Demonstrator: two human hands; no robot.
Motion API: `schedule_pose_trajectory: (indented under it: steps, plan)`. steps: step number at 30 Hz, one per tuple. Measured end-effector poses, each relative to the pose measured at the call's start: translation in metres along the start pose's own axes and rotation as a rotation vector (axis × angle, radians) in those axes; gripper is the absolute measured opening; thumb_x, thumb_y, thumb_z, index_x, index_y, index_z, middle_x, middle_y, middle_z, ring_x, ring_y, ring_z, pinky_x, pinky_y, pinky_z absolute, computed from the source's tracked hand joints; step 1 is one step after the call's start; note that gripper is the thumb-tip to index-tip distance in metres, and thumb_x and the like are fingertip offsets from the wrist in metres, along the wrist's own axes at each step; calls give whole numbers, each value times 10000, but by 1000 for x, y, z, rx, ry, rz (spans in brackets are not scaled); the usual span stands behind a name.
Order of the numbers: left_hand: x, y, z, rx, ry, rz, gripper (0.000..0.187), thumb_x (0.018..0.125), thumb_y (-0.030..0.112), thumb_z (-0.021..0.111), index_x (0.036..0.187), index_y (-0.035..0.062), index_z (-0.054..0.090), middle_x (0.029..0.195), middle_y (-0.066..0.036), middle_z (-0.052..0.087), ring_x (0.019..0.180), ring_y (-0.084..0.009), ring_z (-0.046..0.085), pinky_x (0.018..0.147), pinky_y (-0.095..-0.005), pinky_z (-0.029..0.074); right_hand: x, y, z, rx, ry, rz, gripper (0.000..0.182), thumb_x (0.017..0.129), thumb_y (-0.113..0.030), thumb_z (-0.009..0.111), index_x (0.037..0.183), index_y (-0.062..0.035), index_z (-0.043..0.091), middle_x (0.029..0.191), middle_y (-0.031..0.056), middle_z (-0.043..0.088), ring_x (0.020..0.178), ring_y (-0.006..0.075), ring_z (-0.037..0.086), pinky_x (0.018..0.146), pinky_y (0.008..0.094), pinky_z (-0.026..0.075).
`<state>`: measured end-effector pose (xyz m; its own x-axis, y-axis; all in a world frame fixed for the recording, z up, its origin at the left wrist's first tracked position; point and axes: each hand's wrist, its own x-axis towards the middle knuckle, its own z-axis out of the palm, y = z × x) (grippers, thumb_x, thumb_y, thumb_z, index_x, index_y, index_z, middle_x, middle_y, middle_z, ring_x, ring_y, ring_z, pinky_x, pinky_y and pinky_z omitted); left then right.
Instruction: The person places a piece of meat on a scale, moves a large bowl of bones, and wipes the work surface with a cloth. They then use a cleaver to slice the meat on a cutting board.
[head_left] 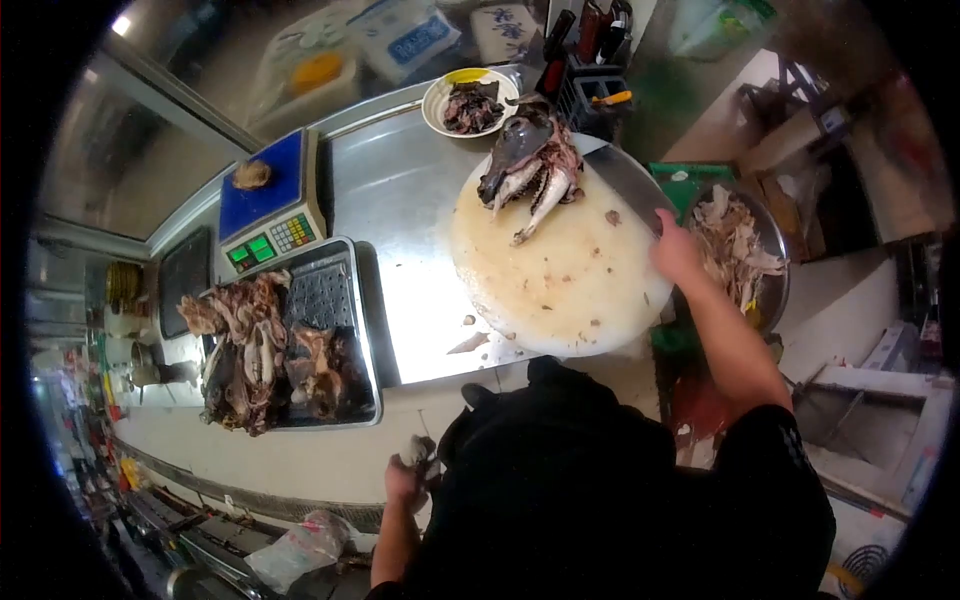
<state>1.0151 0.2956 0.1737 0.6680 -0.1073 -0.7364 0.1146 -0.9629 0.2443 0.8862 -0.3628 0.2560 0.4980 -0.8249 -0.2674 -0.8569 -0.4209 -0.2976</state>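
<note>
My right hand (676, 250) is closed round the handle of a cleaver at the right edge of the round cutting board (560, 290). The broad grey blade of the cleaver (625, 182) lies over the board's upper right rim. At the board's far side rests a dark animal head (530, 150), its pale jawbones and teeth showing. Small meat scraps are scattered over the board. Low beside my body, off the counter's front edge, my left hand (405, 478) is closed on a greyish, dark lump that I cannot make out.
Left on the steel counter (400, 260) stand a tray (370, 390) of bony meat pieces and a blue-topped scale (265, 190). A bowl (430, 108) of dark meat and a knife rack (590, 95) are behind. A metal basin (780, 260) of pale shreds stands right.
</note>
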Motion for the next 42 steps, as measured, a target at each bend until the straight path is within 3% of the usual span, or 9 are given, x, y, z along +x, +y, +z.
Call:
schedule_pose_trajectory:
  steps: [3, 14, 19, 22, 27, 29, 33, 38, 42]
  plan:
    - [14, 6, -6, -105, 43, 20, 594, 718, 385, 787, 1117, -6, 581, 1054, -234, 681, 994, -387, 656, 832, -442, 519, -19, 27, 6, 75, 98, -98, 635, 813, -148, 605, 1420, -74, 433, 1056, 294, 648, 993, 442, 634, 872, 484, 512]
    - [27, -44, 17, 125, 8, 84, 611, 711, 417, 760, 1112, -16, 599, 1051, -241, 682, 1026, -392, 649, 874, -431, 517, -140, -7, 35, 52, -309, -284, 621, 824, -209, 605, 1416, -122, 439, 1019, 237, 672, 957, 416, 647, 861, 506, 504]
    - [65, -95, 20, 340, -39, 93, 635, 727, 451, 750, 1113, -29, 598, 1067, -254, 673, 1041, -403, 640, 885, -436, 513, -155, -7, 16, 269, -324, -67, 523, 836, -182, 619, 1342, -81, 533, 989, 168, 695, 886, 273, 671, 833, 384, 527]
    - [44, -58, -3, 41, -10, 25, 656, 731, 471, 749, 1111, -40, 594, 1076, -250, 671, 1046, -404, 637, 878, -439, 515, -148, 83, 36, 780, -49, 91, 376, 866, -103, 577, 1230, -16, 604, 937, 104, 685, 844, 167, 625, 788, 351, 512]
    - [47, -41, -2, 277, -38, 212, 634, 736, 476, 768, 1090, -22, 600, 1040, -221, 686, 996, -388, 649, 844, -430, 514, -173, 73, 20, 307, -28, 57, 414, 858, -90, 587, 1256, 20, 559, 947, 192, 661, 865, 237, 645, 790, 397, 523]
    - [48, -39, -2, 218, -74, 223, 630, 736, 476, 768, 1089, -19, 600, 1031, -218, 686, 985, -382, 651, 839, -424, 513, -177, 50, 55, 183, -71, 42, 523, 858, -134, 571, 1360, -11, 489, 998, 270, 656, 883, 427, 637, 794, 477, 516]
    - [38, -17, -6, 79, -84, 267, 601, 741, 475, 752, 1078, -3, 610, 998, -217, 685, 955, -377, 655, 822, -417, 514, -197, -44, 48, 282, -171, -52, 522, 864, -137, 564, 1364, -11, 489, 1064, 283, 640, 978, 401, 637, 839, 474, 507]
    - [65, -44, 7, 170, -55, 332, 534, 745, 419, 739, 1069, 13, 616, 1001, -205, 671, 948, -369, 645, 821, -414, 519, -186, -45, 30, 492, -258, -24, 494, 868, -144, 566, 1340, -7, 511, 1126, 292, 623, 1036, 389, 627, 870, 468, 495]
    - [58, -43, 7, 441, -28, 385, 494, 752, 366, 725, 1084, 18, 614, 1032, -207, 647, 974, -357, 634, 842, -413, 521, -133, 38, 24, 140, 133, -169, 453, 867, -168, 557, 1277, 24, 554, 979, 291, 648, 917, 425, 634, 841, 469, 510]
